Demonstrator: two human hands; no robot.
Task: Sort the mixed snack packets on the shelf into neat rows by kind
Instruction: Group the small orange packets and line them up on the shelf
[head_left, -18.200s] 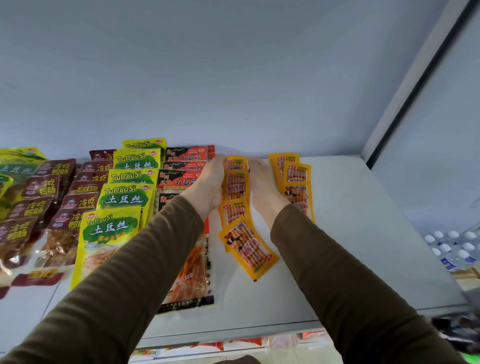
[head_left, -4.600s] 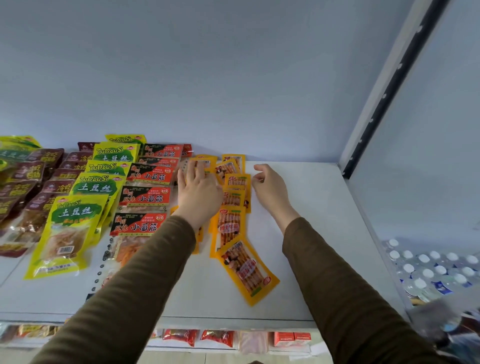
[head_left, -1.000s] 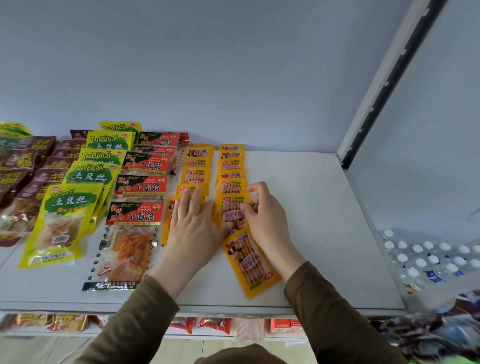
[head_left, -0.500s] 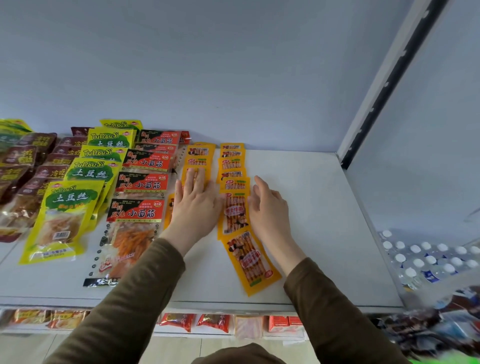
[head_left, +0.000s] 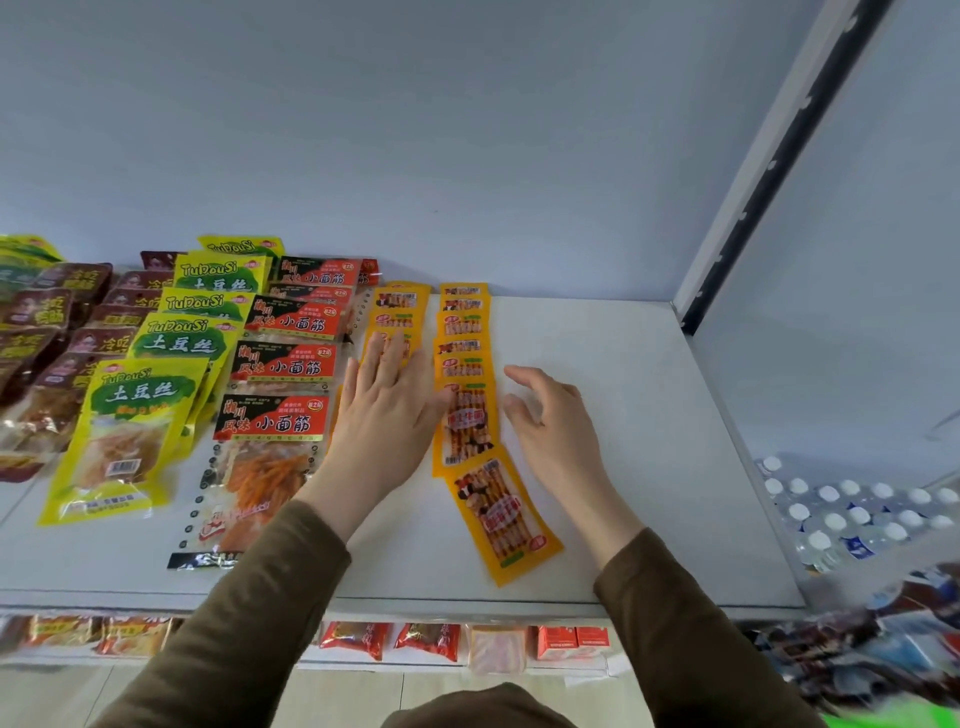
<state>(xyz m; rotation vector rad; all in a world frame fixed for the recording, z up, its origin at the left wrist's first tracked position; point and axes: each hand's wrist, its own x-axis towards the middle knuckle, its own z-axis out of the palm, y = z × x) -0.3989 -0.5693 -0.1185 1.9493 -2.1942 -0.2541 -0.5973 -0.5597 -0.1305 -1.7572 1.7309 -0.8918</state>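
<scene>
Since half a second earlier, right hand (head_left: 553, 415) is lifted off the orange packets (head_left: 464, 364), fingers loose, empty; left hand (head_left: 387, 410) is pressed flat on the neighbouring row. One skewed packet (head_left: 501, 514) near the shelf (head_left: 649, 415) front edge remains to be aligned.

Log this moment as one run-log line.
step: aligning orange packets | left hand: flat on left orange row | right hand: open, beside right orange row | front packet: skewed

Orange packets (head_left: 470, 426), yellow-green pouches (head_left: 130, 415) (red-black packs (head_left: 275, 415) between), white shelf (head_left: 649, 415)
</scene>
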